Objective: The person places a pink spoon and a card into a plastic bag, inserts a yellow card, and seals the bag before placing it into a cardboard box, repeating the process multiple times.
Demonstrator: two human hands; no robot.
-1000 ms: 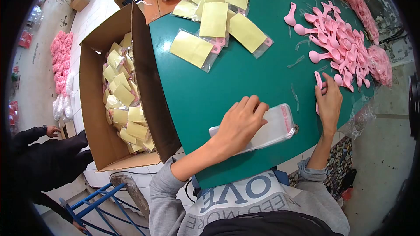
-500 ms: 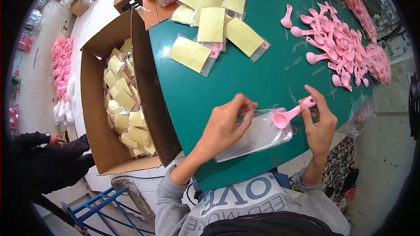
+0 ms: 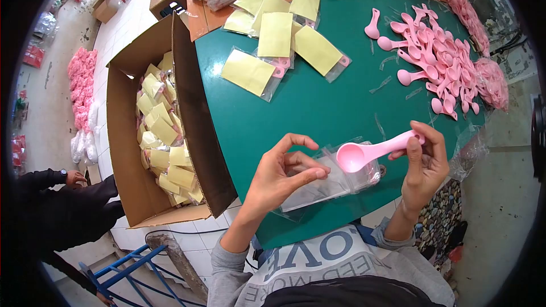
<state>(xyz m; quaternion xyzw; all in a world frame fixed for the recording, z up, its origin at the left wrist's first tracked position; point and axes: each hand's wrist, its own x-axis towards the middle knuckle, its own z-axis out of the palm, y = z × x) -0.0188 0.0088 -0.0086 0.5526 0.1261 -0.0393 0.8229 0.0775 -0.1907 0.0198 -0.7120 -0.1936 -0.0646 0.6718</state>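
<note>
My right hand (image 3: 425, 162) grips a pink measuring spoon (image 3: 354, 158) by the holed end of its handle, with the bowl toward my left hand. Below the spoon, a stack of clear plastic bags (image 3: 315, 196) lies at the table's near edge. My left hand (image 3: 287, 170) is over the stack's left part, index finger raised and curved. Its thumb and another fingertip meet at a clear plastic bag (image 3: 340, 177) under the spoon bowl; the exact contact is hard to see.
A pile of pink spoons (image 3: 438, 51) covers the green table's far right. Bagged spoons with yellow cards (image 3: 276, 34) lie at the back left. A cardboard box (image 3: 122, 136) of similar packs stands left, near a blue metal frame (image 3: 125, 270) and a person in dark clothes (image 3: 68, 210).
The spoon has moved left and closer to the camera with my right hand. My left hand has shifted down and left, its index finger lifting away from the thumb. Clear film now stands up between them.
</note>
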